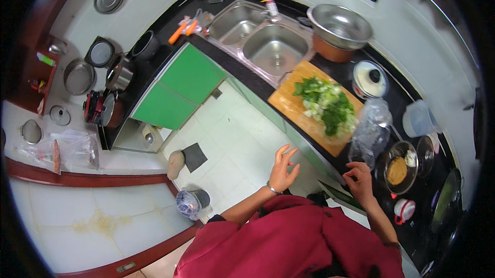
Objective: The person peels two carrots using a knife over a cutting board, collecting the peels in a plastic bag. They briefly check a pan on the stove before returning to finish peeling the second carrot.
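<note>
My left hand (284,168), with a bracelet at the wrist, is raised over the floor in front of the counter, fingers apart and holding nothing. My right hand (357,181) hovers by the counter edge, its fingers bent; whether something small is between them cannot be told. It is nearest to a crumpled clear plastic bag (372,131). Beyond lies a wooden cutting board (288,98) with a heap of chopped leafy greens (328,104). Right of my right hand stands a bowl (401,167) holding a tan, round food and something white.
A double steel sink (276,48) with a faucet lies beyond the board, beside a large metal bowl (340,26). A lidded pot (370,79), plastic container (419,118) and red-and-white jar (405,210) stand along the right counter. Carrots (178,33) lie left of the sink. A bin (192,202) stands on the floor.
</note>
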The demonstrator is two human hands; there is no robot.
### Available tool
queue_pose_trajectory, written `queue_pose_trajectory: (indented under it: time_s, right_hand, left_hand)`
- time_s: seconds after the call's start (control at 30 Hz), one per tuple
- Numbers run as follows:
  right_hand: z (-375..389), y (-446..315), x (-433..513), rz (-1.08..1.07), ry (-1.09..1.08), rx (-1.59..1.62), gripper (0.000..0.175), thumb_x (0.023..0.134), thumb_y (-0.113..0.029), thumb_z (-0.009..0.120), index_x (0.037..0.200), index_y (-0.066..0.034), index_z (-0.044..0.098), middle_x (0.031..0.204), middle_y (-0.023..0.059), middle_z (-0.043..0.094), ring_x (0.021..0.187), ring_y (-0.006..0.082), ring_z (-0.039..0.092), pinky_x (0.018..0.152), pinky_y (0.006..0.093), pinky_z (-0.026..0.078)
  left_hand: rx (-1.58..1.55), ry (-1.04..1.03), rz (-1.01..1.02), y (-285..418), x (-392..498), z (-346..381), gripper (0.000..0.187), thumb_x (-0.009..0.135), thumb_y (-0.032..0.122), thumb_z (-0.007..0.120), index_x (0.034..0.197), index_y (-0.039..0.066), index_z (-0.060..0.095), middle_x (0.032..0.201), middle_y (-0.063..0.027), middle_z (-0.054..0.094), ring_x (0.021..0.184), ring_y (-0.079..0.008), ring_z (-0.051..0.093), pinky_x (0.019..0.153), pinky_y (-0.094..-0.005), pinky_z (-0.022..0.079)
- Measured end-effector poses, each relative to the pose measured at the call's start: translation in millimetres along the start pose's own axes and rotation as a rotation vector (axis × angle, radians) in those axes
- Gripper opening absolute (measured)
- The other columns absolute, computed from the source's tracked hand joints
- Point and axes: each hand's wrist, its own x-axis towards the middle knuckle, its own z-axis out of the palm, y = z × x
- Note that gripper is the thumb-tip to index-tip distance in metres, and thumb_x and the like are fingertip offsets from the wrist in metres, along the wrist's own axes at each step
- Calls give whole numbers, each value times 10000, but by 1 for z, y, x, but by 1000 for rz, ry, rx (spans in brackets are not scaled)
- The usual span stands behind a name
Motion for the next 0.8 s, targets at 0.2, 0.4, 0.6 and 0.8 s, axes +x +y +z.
queue_pose_trajectory:
  time_s: [0.2,0.4,0.6,0.8]
  right_hand:
    - [114,-76,99,-158,-118,105,136,726,-80,718,732,-59,584,991,84,631,949,286,562,806,386,407]
    - [169,-124,166,-212,-249,145,176,887,-163,570,800,-37,658,935,101,652,888,285,586,795,371,420]
    - [196,-125,219,-50,-352,208,329,972,-200,411,959,-1,672,972,157,643,917,299,598,834,369,451]
    - [248,-103,319,42,-334,236,255,943,-143,526,1123,22,601,1017,133,648,956,214,603,854,306,459]
  left_hand:
    - [78,225,-139,-59,-4,-132,542,786,10,651,1296,70,477,1371,-173,318,1059,-255,549,745,-288,535]
    - [119,401,-229,-82,-10,-203,523,794,2,637,1287,57,471,1362,-159,313,1108,-245,534,774,-294,536]
    - [80,466,-344,-112,6,-232,516,808,32,633,1294,59,462,1369,-147,305,1101,-240,541,791,-297,533]
    - [178,559,-370,-147,41,-288,529,810,65,635,1309,74,459,1356,-168,338,1058,-243,545,764,-303,537]
